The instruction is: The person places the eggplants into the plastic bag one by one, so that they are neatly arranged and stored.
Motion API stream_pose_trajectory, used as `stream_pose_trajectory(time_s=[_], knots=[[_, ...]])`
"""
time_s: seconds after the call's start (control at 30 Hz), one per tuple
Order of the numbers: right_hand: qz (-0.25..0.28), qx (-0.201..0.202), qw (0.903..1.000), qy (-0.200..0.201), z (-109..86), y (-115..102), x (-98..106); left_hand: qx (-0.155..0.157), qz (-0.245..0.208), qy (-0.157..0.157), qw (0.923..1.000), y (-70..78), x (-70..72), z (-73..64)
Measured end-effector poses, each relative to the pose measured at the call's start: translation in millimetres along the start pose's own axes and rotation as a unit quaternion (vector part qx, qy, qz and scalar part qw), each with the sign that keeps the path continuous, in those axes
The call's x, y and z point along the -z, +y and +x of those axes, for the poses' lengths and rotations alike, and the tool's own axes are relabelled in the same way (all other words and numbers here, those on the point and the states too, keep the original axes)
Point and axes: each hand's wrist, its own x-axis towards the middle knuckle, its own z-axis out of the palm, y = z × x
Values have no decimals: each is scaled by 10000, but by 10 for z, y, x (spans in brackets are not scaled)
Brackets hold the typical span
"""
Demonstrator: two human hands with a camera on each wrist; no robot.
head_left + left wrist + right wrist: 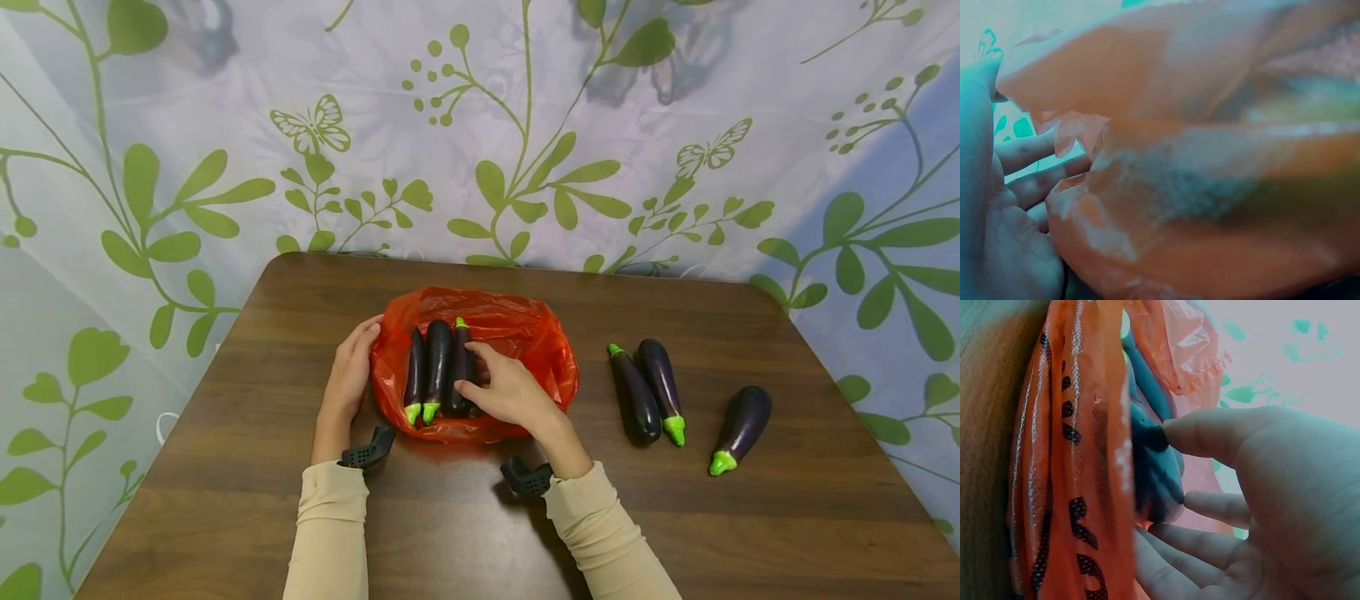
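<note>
A red plastic bag [558, 358] lies with its mouth spread on the table, several dark purple eggplants with bright green stems inside. My left hand [349, 371] rests against the bag's left side; in the left wrist view its fingers [1029, 153] look fairly straight beside the crumpled plastic. Inside the bag mouth, my right hand [510, 387] pinches the rightmost visible eggplant [461, 367] between thumb and fingers. The right wrist view shows the thumb [1191, 431] touching that dark eggplant [1157, 475], while the bag wall hides its lower part.
On the table right of the bag, two eggplants lie side by side, one stem-up [636, 396] and one stem-down [662, 379]. Another eggplant [742, 425] lies farther right. A leaf-patterned cloth [450, 208] hangs behind the brown wooden table [442, 533].
</note>
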Motion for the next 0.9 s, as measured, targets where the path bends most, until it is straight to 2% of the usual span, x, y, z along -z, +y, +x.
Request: stream_pose_trajectory(time_s=[0.33, 0.9], knots=[[-68, 84, 9998, 178, -12, 0, 30, -67, -21, -11, 10000, -2, -1, 7], [-11, 117, 9983, 573, -78, -101, 226, -44, 95, -13, 9999, 17, 7, 9]])
